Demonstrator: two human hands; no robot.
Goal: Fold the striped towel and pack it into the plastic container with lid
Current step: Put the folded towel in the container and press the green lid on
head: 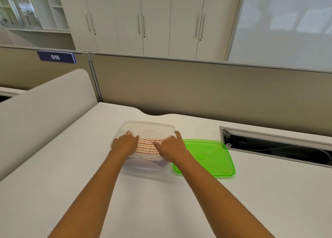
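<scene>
A: Since the striped towel [147, 146] sits folded inside the plastic container [149, 125], we're at the packing step. Left hand [124, 144] and right hand [172, 146] lie apart, flat on its ends.

B: Fingertips hidden, grip unclear. Next: fetch lid [206, 157], just right of the right hand on the bench [71, 166].

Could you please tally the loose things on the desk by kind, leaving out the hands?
Towel: 1, striped, inside the container
Container: 1, clear plastic
Lid: 1, green, lying on the desk right of the container
Total: 3
</scene>
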